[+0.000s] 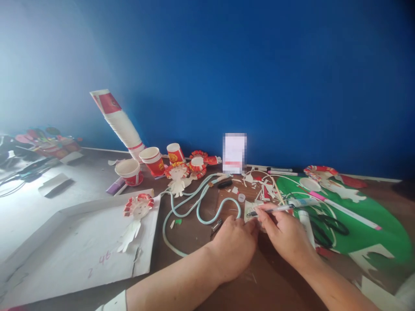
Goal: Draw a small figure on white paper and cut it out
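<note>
Pen (280, 209) just left of the green sheet (387, 235), tip over a small pale piece (249, 206). Right hand (288, 229): fingers clamped on pen. Left hand (238, 242) farther left of the sheet, fingertips at the pale piece; cannot tell if fingers pinch it or merely rest there. On the sheet: black-handled scissors (339, 223), pink-capped marker (352, 212). Left of the sheet, beyond the left hand: looped pale-blue cord (197, 219). Well left of the sheet: white board (65, 250) bearing a red-fringed paper figure (140, 208); behind it, leaning cup stack (122, 125).
</note>
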Demonstrator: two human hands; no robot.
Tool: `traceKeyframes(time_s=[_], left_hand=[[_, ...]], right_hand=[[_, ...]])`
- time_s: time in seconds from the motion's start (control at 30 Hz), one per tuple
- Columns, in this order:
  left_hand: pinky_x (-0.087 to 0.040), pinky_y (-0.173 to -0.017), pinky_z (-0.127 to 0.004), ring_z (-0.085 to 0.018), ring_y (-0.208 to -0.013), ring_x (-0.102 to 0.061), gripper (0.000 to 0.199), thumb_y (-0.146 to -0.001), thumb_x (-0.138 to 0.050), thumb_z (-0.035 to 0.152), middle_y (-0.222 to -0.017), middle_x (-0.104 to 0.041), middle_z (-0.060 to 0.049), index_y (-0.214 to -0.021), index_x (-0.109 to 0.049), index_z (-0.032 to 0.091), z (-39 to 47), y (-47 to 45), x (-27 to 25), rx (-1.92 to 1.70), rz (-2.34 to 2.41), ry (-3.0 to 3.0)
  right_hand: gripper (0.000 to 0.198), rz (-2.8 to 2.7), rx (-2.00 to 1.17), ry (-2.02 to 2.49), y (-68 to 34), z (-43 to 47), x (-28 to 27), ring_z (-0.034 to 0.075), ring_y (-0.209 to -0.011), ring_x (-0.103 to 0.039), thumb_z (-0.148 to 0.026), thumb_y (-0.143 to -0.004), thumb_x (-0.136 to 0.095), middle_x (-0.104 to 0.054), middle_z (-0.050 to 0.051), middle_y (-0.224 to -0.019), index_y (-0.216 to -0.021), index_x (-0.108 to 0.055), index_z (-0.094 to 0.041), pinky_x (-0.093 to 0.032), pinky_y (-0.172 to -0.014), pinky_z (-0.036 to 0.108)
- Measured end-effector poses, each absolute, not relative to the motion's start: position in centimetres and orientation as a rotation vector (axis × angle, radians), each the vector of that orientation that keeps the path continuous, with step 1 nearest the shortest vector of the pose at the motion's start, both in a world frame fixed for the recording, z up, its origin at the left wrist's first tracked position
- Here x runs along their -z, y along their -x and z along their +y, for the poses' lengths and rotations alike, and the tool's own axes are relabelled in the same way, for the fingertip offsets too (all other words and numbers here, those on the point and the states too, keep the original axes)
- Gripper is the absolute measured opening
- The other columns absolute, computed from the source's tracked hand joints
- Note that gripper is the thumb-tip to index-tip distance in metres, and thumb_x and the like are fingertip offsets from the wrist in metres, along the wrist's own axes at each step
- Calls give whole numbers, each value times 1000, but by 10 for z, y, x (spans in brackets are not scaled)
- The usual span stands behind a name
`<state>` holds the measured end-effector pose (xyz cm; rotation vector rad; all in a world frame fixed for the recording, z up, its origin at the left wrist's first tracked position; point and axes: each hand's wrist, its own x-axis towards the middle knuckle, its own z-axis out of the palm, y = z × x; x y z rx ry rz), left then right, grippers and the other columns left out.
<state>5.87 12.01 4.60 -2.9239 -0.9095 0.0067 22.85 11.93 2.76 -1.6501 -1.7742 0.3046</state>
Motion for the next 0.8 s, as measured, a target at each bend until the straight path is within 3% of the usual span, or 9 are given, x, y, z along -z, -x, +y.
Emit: traceKeyframes(time_s=[0.23,0.57,0.8], left_hand=[[-46,-72,-36,-21,-86,-60,39,-91,-44,20,-122,-59,-17,-126,-54,6,121,-58,-46,-27,-887,2912],[-45,-71,-35,-20,-83,-59,36,-91,-46,21,-116,-60,-15,-123,-55,7,120,-57,-43,12,-871,2883],[-45,-71,-35,-20,-82,-59,37,-91,-45,20,-110,-61,-14,-124,-54,8,119,-57,-43,34,-868,2880]], right_hand=[[33,-1783,-310,1682,-229,123,-28,24,-64,-73,-43,-92,-46,-77,8,-77,-92,-70,-20,-53,-59,33],[34,-1829,-208,1666,-228,123,-31,24,-63,-72,-40,-91,-43,-75,7,-68,-91,-70,-19,-53,-62,33],[31,-1831,-257,1659,-226,121,-32,23,-64,-72,-41,-92,-44,-77,7,-77,-90,-68,-22,-53,-61,33]])
